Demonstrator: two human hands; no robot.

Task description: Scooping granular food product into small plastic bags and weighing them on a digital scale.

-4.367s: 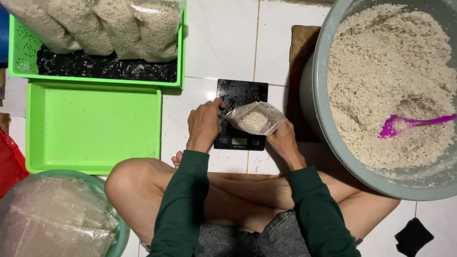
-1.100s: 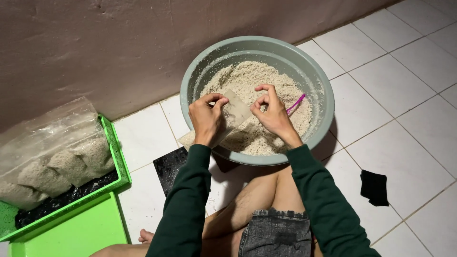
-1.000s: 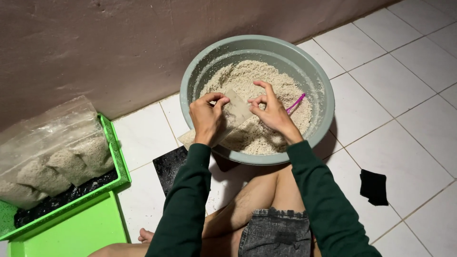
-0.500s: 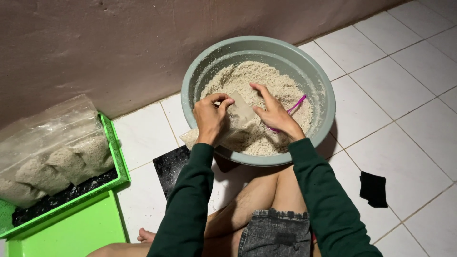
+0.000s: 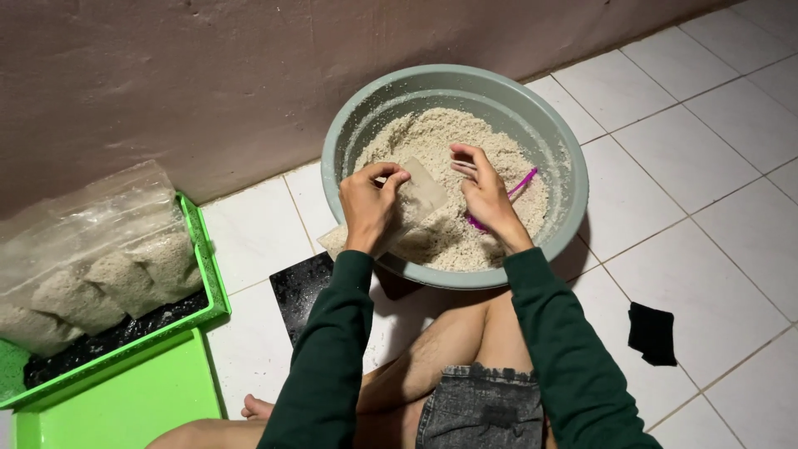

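My left hand (image 5: 370, 208) pinches a clear bag (image 5: 399, 212) over the basin (image 5: 565, 158); right hand (image 5: 486, 195) loosely open above the grain (image 5: 432, 137).

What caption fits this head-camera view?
Left hand holds a clear bag over a grey basin of pale grains; right hand reaches in.

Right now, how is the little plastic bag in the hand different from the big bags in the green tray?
The small clear plastic bag is gripped by the left hand over the grey basin, only partly filled. The large clear plastic bags lie packed full in the green tray, untouched. Both hold pale crumbly grain.
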